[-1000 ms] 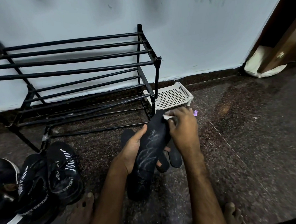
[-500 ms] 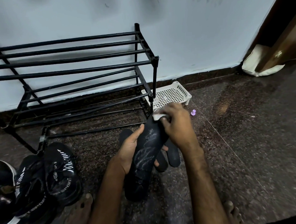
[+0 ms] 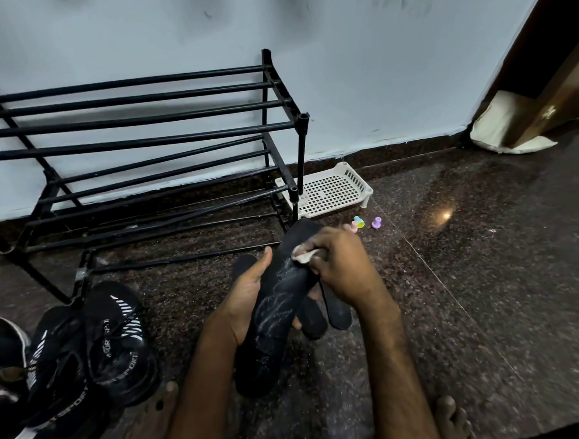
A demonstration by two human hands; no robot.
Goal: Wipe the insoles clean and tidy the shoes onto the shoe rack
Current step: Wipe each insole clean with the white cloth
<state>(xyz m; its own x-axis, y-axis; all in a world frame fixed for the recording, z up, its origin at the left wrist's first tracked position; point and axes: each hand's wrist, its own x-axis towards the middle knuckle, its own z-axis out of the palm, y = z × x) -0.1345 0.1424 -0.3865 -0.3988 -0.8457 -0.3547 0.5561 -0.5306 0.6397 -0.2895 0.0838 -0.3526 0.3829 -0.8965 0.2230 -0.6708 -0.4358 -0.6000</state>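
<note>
Dark speckled stone floor [image 3: 485, 276], pale wall behind. L hand [image 3: 248, 298] grips a black insole [image 3: 279, 307] from underneath, thumb up along its left edge. Insole's lower end is down nr the floor, top end tilted toward the rack. R hand [image 3: 341, 267] pinches a small white wipe [image 3: 301, 255], pressed on the insole's upper part w/ whitish streaks below it. More dark insoles [image 3: 338, 314] lie on the floor just under both hands. Black shoe rack [image 3: 143, 139] stands beyond, against the wall. Black sneakers [image 3: 117, 342] sit bunched at left, nr a rack leg. White perforated tray [image 3: 330, 192] sits beside the rack's right end, w/ small coloured plastic bits [image 3: 377, 222] just in front.
</note>
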